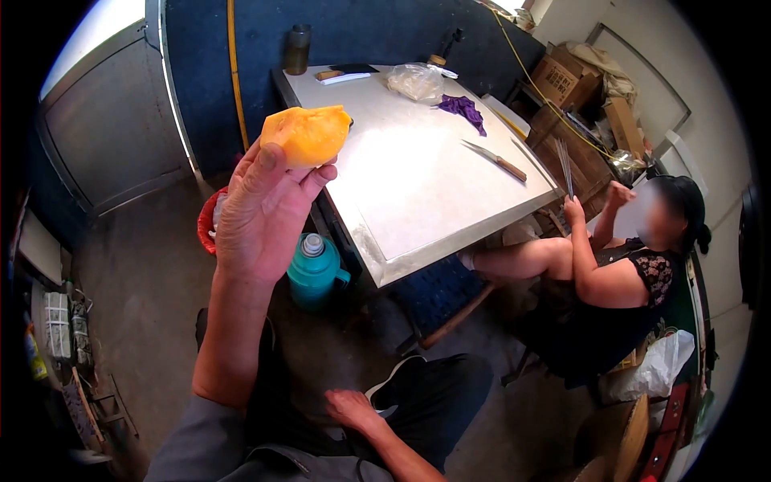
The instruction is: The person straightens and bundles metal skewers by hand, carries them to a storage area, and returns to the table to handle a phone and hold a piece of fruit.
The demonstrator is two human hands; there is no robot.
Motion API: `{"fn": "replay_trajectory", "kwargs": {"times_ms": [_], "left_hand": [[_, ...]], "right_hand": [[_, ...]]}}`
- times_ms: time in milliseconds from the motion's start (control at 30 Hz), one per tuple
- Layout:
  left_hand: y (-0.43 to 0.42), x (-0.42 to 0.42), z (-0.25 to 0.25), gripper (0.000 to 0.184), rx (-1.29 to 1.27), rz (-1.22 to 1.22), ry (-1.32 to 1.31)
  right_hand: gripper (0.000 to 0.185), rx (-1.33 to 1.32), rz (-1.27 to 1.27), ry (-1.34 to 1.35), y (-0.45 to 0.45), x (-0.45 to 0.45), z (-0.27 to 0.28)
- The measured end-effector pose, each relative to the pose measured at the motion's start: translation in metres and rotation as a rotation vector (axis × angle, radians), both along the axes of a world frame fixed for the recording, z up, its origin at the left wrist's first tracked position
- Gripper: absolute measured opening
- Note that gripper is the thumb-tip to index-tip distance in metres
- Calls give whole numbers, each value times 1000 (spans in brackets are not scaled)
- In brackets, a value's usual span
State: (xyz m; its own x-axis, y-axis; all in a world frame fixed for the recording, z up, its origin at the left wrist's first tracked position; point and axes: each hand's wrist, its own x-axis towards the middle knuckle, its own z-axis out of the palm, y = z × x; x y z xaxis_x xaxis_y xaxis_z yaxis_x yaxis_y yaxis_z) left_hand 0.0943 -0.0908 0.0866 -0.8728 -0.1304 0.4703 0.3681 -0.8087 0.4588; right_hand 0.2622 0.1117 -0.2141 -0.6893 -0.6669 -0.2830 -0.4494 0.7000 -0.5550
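My left hand (261, 201) is raised in front of me, its thumb and fingers closed around a piece of yellow-orange fruit (309, 135) with cut, moist-looking sides. I cannot tell which fruit it is. Low down, over my dark trousers, my right hand (351, 408) rests with nothing visible in it and its fingers loosely extended. On the white-topped table (393, 209) beyond lies a knife (499, 161) with a wooden handle, apart from both hands.
Toward the table's back are a plastic bag (415, 83), purple cloth-like item (463, 111) and dark bottle (297, 50). A teal thermos (313, 277) and red bin (208, 221) stand on the floor. At right, a seated person (598, 269) holds thin sticks (564, 167).
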Motion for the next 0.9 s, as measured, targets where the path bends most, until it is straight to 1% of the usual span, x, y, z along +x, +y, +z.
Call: {"fn": "replay_trajectory", "kwargs": {"times_ms": [233, 300, 533, 600, 900], "left_hand": [[-1, 1, 0, 46, -4, -4, 8], [-1, 1, 0, 56, -42, 39, 2], [-2, 2, -1, 56, -38, 23, -2], [0, 3, 2, 50, -21, 27, 0], [-2, 4, 1, 50, -27, 6, 4]], "right_hand": [[21, 11, 5, 2, -2, 0, -6], [20, -19, 2, 13, 0, 1, -3], [21, -31, -1, 3, 0, 2, -3], [21, -41, 4, 8, 1, 1, -2], [21, 22, 13, -7, 0, 1, -3]]}}
